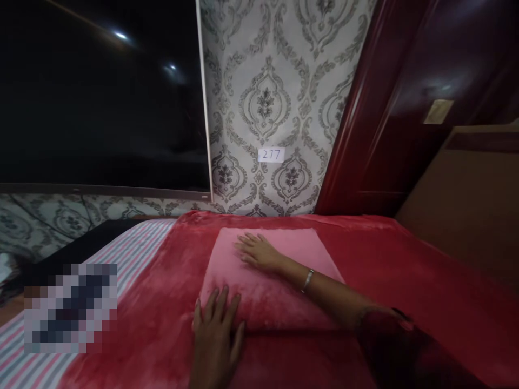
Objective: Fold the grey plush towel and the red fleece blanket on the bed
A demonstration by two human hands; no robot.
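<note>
A folded pink plush cloth (300, 254) lies flat on a red plush blanket (154, 319) in the head view. My left hand (217, 329) rests at the cloth's near left corner, fingers spread and pointing away from me. Farther in, my right hand (259, 253) lies palm down on the upper left part of the cloth with its fingers stretched out. A silver bracelet circles the right wrist. Neither hand grips anything. The cloth's near edge forms a fold line, and its pink shades to deeper red there.
A striped cloth (141, 243) runs along the left, with a pixelated patch over part of it. Behind stand a large black screen (101, 108) and patterned wallpaper with a paper label (271, 155) reading 277. Dark red wooden panelling (365, 135) and a brown board (466, 200) bound the right.
</note>
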